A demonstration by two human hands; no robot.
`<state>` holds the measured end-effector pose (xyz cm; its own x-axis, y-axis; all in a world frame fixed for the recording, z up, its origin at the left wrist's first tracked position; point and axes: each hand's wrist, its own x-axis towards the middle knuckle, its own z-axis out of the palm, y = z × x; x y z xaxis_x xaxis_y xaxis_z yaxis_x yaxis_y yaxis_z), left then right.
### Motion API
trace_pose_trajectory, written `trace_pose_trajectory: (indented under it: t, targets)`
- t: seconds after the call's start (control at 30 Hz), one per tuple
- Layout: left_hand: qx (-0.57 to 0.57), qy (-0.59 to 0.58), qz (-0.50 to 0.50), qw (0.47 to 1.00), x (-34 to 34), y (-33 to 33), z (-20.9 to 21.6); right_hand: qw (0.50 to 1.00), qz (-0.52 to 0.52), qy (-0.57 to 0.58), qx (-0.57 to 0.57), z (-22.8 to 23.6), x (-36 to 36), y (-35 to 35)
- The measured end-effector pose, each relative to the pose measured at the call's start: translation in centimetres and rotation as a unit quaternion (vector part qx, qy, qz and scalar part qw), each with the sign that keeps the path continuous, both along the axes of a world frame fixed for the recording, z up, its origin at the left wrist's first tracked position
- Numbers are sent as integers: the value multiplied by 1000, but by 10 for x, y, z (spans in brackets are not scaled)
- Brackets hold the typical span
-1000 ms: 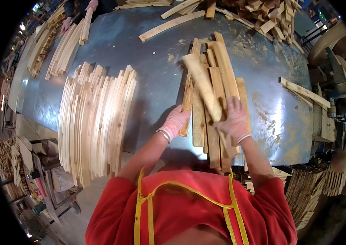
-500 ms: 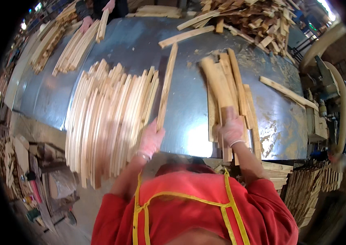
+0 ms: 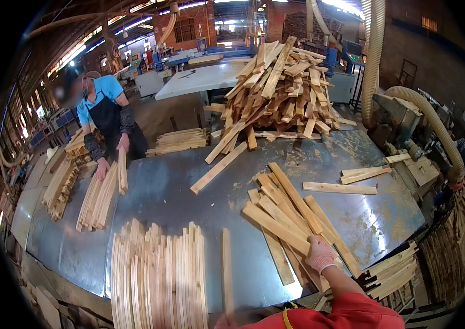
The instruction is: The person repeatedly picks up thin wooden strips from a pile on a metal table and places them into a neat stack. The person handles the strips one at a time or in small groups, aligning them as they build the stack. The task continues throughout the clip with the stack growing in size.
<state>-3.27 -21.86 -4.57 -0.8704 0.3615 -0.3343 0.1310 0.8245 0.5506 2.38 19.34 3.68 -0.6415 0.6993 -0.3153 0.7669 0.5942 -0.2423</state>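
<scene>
My right hand (image 3: 321, 255), in a pale pink glove, is closed on the near end of a wooden board (image 3: 276, 227). That board lies across a loose, fanned pile of boards (image 3: 284, 200) on the metal table. At the bottom edge my left hand (image 3: 224, 322) shows only in part, wrapped at the lower end of a narrow wooden strip (image 3: 226, 268). Left of this strip, a wide row of strips (image 3: 158, 274) stands side by side, their near ends cut off by the picture's edge.
A tall heap of offcuts (image 3: 284, 93) rises at the table's (image 3: 161, 192) far side. Across to the left a co-worker (image 3: 106, 109) handles strips near a small bundle (image 3: 98, 200). Loose boards (image 3: 339, 188) lie at right, near machinery with a ribbed hose (image 3: 435, 107).
The view has tilted up, bringing the co-worker and the hall into sight. The board in my right hand now slants to the left. My left hand has dropped to the picture's lower edge.
</scene>
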Motion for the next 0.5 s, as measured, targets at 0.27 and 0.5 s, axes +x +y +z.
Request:
trace_pose_trajectory:
  t: [0.27, 0.5]
  targets:
    - [153, 114, -72, 979, -130, 146, 112, 996, 79, 30, -32, 6, 6, 29]
    - [463, 265, -81, 842, -304, 364, 390, 981, 188, 52, -25, -28, 15, 61]
